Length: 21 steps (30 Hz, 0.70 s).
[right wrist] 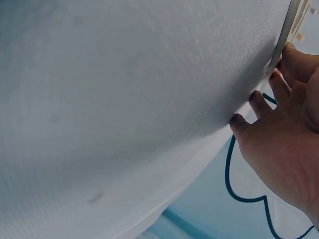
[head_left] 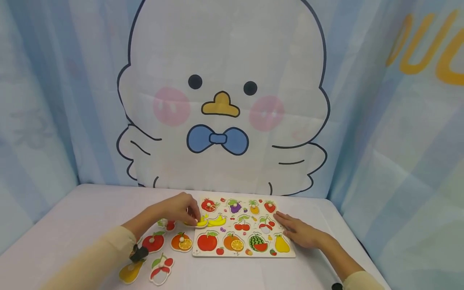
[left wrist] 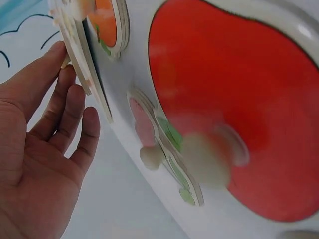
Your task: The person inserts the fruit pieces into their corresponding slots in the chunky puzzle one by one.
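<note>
My left hand [head_left: 179, 207] pinches a yellow banana puzzle piece [head_left: 201, 222] at the left edge of the fruit puzzle board [head_left: 279, 253]. The piece overlaps the board's edge, just left of the printed bananas [head_left: 217, 220]. In the left wrist view, thumb and fingertips meet at the board's side, and the remaining fingers [left wrist: 89, 129] are spread loosely. With fingers extended, my right hand [head_left: 301, 231] touches the board's right edge; its palm faces down by the table. The right wrist view has its fingertips [right wrist: 239, 119] along that edge.
Left of the board lie loose knobbed pieces: an apple [head_left: 153, 242], an orange [head_left: 182, 242], a pear [head_left: 131, 272], a red-and-white piece with a leaf [head_left: 161, 272] and a red-and-green one [head_left: 169, 225]. A cartoon-printed curtain [head_left: 224, 169] stands behind the white table [head_left: 217, 276].
</note>
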Each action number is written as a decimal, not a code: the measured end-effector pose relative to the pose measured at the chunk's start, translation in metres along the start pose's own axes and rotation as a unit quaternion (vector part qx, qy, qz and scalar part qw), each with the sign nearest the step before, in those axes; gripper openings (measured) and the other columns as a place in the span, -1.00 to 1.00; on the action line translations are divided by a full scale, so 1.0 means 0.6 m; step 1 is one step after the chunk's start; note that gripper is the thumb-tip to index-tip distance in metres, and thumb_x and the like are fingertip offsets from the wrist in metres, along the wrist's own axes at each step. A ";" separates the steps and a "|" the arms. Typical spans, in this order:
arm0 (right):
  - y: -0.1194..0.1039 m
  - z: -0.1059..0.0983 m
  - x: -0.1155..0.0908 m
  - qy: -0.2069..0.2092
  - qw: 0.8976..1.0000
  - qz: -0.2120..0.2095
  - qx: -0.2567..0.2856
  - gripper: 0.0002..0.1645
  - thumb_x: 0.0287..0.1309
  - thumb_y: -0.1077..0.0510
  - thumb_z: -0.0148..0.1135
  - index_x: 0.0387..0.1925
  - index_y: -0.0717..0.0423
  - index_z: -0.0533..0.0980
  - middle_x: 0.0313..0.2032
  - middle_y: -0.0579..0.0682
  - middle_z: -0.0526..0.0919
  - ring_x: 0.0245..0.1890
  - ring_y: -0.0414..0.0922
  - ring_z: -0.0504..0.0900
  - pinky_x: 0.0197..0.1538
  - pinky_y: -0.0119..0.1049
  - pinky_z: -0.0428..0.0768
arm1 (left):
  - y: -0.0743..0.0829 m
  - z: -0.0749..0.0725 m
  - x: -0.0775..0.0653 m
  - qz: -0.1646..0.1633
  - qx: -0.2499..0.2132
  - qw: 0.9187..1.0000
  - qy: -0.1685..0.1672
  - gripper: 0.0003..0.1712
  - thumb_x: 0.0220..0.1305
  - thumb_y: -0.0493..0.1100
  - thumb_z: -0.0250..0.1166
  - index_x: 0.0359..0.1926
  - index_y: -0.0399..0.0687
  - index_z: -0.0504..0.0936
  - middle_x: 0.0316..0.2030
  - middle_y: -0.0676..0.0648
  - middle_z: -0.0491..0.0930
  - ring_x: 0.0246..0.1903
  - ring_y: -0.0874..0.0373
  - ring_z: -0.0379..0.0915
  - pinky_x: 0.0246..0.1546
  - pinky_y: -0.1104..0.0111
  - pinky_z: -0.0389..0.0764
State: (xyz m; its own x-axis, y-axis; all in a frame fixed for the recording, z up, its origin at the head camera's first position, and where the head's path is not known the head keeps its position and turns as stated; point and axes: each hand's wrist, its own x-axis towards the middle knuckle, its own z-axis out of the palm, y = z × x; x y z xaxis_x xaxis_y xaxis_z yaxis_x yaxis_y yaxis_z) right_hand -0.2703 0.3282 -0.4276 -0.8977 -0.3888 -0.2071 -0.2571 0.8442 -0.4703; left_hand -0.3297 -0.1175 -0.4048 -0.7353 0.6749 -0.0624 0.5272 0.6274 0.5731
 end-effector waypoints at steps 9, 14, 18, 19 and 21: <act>0.000 0.000 -0.001 0.002 1.000 -0.004 -0.002 -0.24 0.51 0.07 0.13 0.62 -0.02 0.16 0.63 0.17 0.08 0.59 0.36 0.05 0.50 0.44 0.07 | 0.013 0.019 0.024 -0.008 0.007 1.000 -0.005 -0.92 0.24 -0.15 0.54 -0.30 0.19 0.83 -0.39 0.22 0.68 -0.34 0.19 0.54 -0.27 0.43 0.64; 0.000 -0.001 0.000 0.002 1.000 -0.008 -0.004 -0.25 0.52 0.09 0.11 0.62 0.00 0.15 0.63 0.16 0.07 0.60 0.36 0.05 0.51 0.43 0.07 | 0.016 0.025 0.039 0.000 0.012 1.000 -0.004 -0.93 0.25 -0.14 0.53 -0.29 0.20 0.83 -0.38 0.22 0.66 -0.32 0.20 0.54 -0.25 0.43 0.64; 0.000 0.001 0.000 0.001 1.000 -0.002 0.000 -0.25 0.52 0.10 0.11 0.62 0.00 0.15 0.64 0.13 0.07 0.60 0.34 0.04 0.51 0.42 0.06 | 0.022 0.030 0.048 0.009 0.008 1.000 -0.005 -0.93 0.26 -0.15 0.52 -0.28 0.17 0.84 -0.36 0.21 0.66 -0.31 0.19 0.54 -0.25 0.43 0.64; 0.001 0.001 0.000 0.001 1.000 0.000 0.001 -0.25 0.51 0.10 0.12 0.62 -0.01 0.15 0.64 0.13 0.07 0.60 0.34 0.04 0.51 0.42 0.06 | 0.023 0.031 0.051 0.010 0.007 1.000 -0.005 -0.93 0.26 -0.16 0.52 -0.28 0.17 0.84 -0.36 0.22 0.65 -0.31 0.19 0.54 -0.25 0.44 0.64; 0.001 0.002 0.000 0.000 1.000 0.002 0.004 -0.25 0.51 0.10 0.12 0.62 -0.01 0.16 0.64 0.12 0.07 0.61 0.33 0.03 0.52 0.41 0.06 | 0.025 0.033 0.056 0.013 0.007 1.000 -0.004 -0.93 0.26 -0.16 0.52 -0.28 0.16 0.84 -0.35 0.21 0.65 -0.31 0.19 0.54 -0.24 0.43 0.64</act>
State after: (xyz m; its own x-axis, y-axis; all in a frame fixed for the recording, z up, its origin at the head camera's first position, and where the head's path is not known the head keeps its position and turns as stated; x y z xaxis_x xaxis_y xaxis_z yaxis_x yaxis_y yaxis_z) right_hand -0.2702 0.3282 -0.4290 -0.8992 -0.3845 -0.2088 -0.2500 0.8432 -0.4759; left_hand -0.3380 -0.0774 -0.4145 -0.7184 0.6936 -0.0536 0.5516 0.6149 0.5637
